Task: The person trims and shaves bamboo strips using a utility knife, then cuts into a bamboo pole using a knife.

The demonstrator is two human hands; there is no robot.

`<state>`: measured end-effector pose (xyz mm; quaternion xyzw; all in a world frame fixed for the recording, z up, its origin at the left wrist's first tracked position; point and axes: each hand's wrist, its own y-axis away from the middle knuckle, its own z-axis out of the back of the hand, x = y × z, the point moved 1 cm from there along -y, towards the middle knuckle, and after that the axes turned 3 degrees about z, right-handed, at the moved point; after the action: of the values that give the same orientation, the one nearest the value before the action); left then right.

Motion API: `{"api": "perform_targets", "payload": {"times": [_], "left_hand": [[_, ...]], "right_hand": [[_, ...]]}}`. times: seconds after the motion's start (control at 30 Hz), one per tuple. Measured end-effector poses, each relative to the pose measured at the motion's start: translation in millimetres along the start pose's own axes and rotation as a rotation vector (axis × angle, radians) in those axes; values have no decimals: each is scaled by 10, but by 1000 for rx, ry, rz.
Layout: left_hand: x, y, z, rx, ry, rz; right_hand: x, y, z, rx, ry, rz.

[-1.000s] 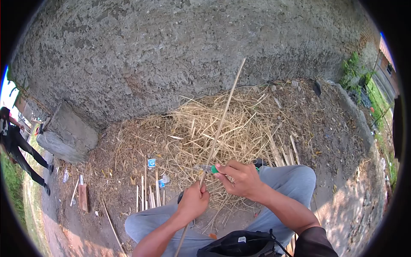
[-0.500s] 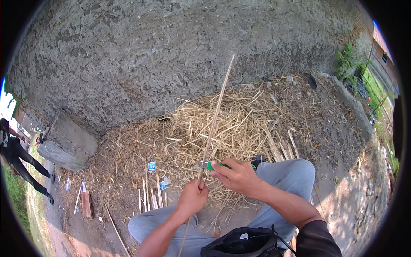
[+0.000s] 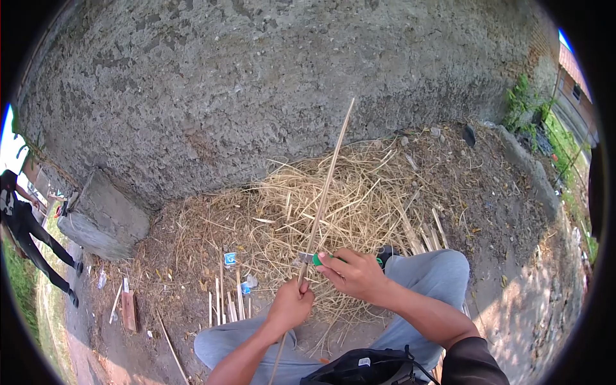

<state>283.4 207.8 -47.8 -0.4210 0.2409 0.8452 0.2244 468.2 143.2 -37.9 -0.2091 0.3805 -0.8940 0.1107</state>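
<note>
A long, thin bamboo strip [image 3: 329,176] slants up from my lap toward the wall. My left hand [image 3: 291,307] is closed around its lower part, and its tail end runs down past my wrist. In my right hand [image 3: 354,274] is a knife with a green handle [image 3: 317,259]. Its short blade [image 3: 306,258] lies across the strip, just above my left hand. Most of the handle is hidden by my fingers. Behind the strip lies a heap of pale bamboo shavings [image 3: 359,199].
A rough grey wall [image 3: 256,83] rises in front. Several cut strips [image 3: 232,307] lie left of my knees, near a blue-and-white packet [image 3: 230,258]. A concrete block [image 3: 106,218] stands at the left, with a person in dark clothes [image 3: 29,231] beyond it. A black bag [image 3: 359,369] sits on my lap.
The view has tilted up slightly, so the scene sits a little lower. Both hands keep their grips, and the blade stays on the strip near my left hand.
</note>
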Motion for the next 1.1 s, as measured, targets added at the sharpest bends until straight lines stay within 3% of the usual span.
{"api": "perform_targets", "payload": {"times": [0.77,0.93,1.07,1.1], "left_hand": [[-56,53,26,85,53,-69],[-286,237,-12,-52,-170,27],[-390,302,-53,-68,-215,93],[-278,363,-158,-5,-244,23]], "right_hand": [[51,65,40,53,82,11],[-15,4,22,-41,62,26],[0,-4,54,-28,46,-77],[-237,-63,82,-100,58,-311]]}}
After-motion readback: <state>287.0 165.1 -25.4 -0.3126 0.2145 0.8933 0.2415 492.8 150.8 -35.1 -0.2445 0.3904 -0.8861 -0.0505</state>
